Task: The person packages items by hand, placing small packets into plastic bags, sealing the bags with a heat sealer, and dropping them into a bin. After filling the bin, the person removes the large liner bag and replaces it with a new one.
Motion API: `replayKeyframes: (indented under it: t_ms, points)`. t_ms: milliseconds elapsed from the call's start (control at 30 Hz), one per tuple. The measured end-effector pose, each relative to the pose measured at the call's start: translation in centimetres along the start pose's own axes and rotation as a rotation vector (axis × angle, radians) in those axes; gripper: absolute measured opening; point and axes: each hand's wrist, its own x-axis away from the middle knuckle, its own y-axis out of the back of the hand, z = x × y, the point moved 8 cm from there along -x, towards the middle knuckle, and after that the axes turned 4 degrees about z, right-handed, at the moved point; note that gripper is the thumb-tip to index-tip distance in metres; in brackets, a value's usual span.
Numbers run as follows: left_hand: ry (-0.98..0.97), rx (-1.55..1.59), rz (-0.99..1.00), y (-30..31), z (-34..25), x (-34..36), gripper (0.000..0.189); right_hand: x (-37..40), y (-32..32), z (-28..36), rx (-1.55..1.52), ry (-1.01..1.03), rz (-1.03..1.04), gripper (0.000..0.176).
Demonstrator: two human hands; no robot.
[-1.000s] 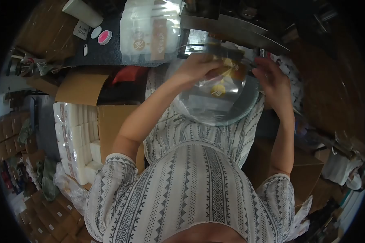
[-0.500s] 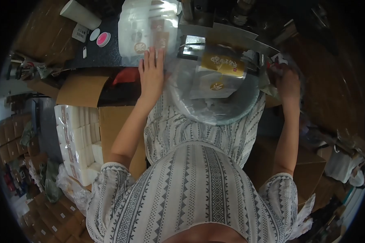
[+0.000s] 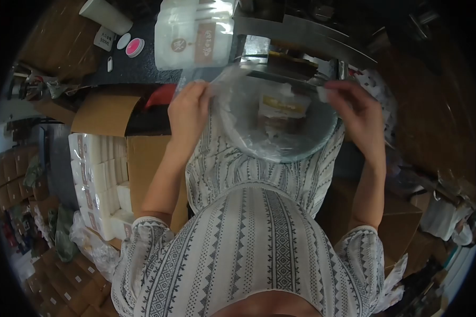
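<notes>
My left hand [image 3: 188, 119] is closed, its thumb and fingers pinching the edge of a clear plastic bag [image 3: 228, 79] that stretches right, blurred, over the basin. My right hand [image 3: 360, 113] has its fingertips pinched together at the basin's right side, with a small whitish piece [image 3: 322, 94] at them; I cannot tell what it is. Below and between both hands is a round basin [image 3: 330, 129] lined with clear plastic, on my lap. In it is a blurred packet [image 3: 283, 105] with a gold label. Just behind the basin stands a metal machine [image 3: 296, 31].
A stack of clear printed bags [image 3: 193, 39] lies on the dark table at back left, near a pink-topped round tin [image 3: 135, 47] and a white cup [image 3: 106, 16]. At my left, an open carton [image 3: 103, 113] stands by white packs [image 3: 98, 179]. Crumpled plastic [image 3: 381, 100] lies right.
My left hand has left the bag stack and come toward me with a clear bag. My right hand has moved left over the basin rim. The gold-labelled packet now appears smaller, lower in the basin.
</notes>
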Motion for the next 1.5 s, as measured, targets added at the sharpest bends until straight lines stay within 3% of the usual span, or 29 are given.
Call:
replayKeyframes:
  t_ms: [33, 100, 200, 233, 300, 367, 400, 467, 500, 600, 667, 767, 800, 867, 900, 967, 1000, 1133, 1300, 1333, 1400, 1433, 1500]
  points:
    - [-0.075, 0.071, -0.033, 0.2, -1.9, 0.3, 0.007, -0.2, -1.2, 0.6, -0.002, -0.002, 0.000, 0.016]
    - [-0.094, 0.099, -0.053, 0.6, -3.9, 0.3, 0.007, -0.4, -3.5, 4.0, 0.350, 0.336, 0.021, 0.017]
    - [-0.161, 0.131, -0.024, 0.7, -5.4, 0.2, 0.008, -0.6, -5.0, 5.0, 0.454, 0.473, 0.048, 0.016]
    - [-0.207, 0.166, 0.062, -0.1, -5.9, 0.3, 0.007, -0.5, -4.9, 5.1, 0.453, 0.470, 0.047, 0.016]
    - [-0.253, 0.204, 0.151, -1.6, -6.5, 0.5, 0.007, -0.9, -5.2, 3.4, 0.223, 0.222, 0.215, 0.019]
    - [-0.268, 0.357, 0.347, -4.7, -6.9, 0.7, 0.011, -1.1, -4.7, 1.9, 0.190, 0.166, 0.165, 0.021]
    - [-0.269, 0.360, 0.346, -5.5, -7.3, 0.6, 0.011, -1.2, -4.0, 0.8, 0.156, 0.115, 0.116, 0.022]
    - [0.266, 0.926, 0.631, -9.8, -5.7, 0.8, 0.018, -1.4, -2.2, -0.2, 0.227, 0.109, 0.012, 0.024]
    - [0.266, 0.928, 0.626, -10.6, -5.4, -0.2, 0.018, -1.4, -0.8, -0.5, 0.294, 0.101, -0.092, 0.025]
    - [0.383, 1.016, 0.734, -13.3, -5.0, -2.3, 0.021, -0.5, 1.3, -1.4, 0.349, 0.031, -0.076, 0.026]
    - [0.628, 1.242, 0.699, -13.7, -5.1, -2.7, 0.023, -0.2, 2.9, -2.0, 0.476, -0.028, -0.156, 0.025]
    - [0.487, 1.277, 0.607, -12.9, -5.3, -2.5, 0.033, -0.5, 5.5, -6.2, 0.792, -0.121, -0.222, 0.024]
    - [0.490, 1.275, 0.610, -12.9, -4.2, -2.7, 0.033, -0.6, 5.6, -7.7, 0.982, -0.156, -0.209, 0.023]
    - [0.116, 0.659, 0.075, -7.6, 0.3, -6.2, 0.043, -0.8, 5.7, -8.3, 0.960, -0.139, -0.237, 0.026]
    - [0.118, 0.657, 0.074, -7.1, 2.3, -6.1, 0.043, -0.7, 5.7, -8.5, 0.938, -0.131, -0.252, 0.029]
    - [-0.157, -0.424, -0.053, -5.9, 3.0, -4.8, 0.049, -0.9, 5.9, -9.0, 0.880, -0.170, -0.190, 0.028]
    - [-0.195, -0.394, -0.039, -7.1, 3.3, -3.1, 0.057, -1.4, 5.8, -9.5, 0.823, -0.198, -0.138, 0.028]
    - [-0.202, -0.204, 0.039, -5.3, 3.8, -1.1, 0.052, -1.6, 5.6, -9.3, 0.785, -0.089, -0.163, 0.026]
    - [0.005, -0.072, 0.003, -1.9, 3.3, -0.8, 0.017, -1.4, 5.8, -7.9, 0.848, -0.129, -0.137, 0.020]
    - [0.005, -0.072, 0.001, -1.5, 2.7, -0.6, 0.017, -1.1, 5.9, -6.8, 0.849, -0.127, -0.139, 0.020]
    - [-0.063, -0.015, -0.100, -0.2, 1.0, -0.1, 0.009, -0.3, 5.5, -5.4, 0.323, -0.257, -0.127, 0.021]
    - [-0.062, -0.016, -0.100, -0.1, 0.1, 0.0, 0.009, -0.2, 4.6, -3.9, 0.323, -0.257, -0.126, 0.021]
    - [-0.103, 0.038, -0.058, -0.1, -2.4, 0.2, 0.011, -0.2, 0.2, 1.0, 0.207, 0.053, 0.032, 0.020]
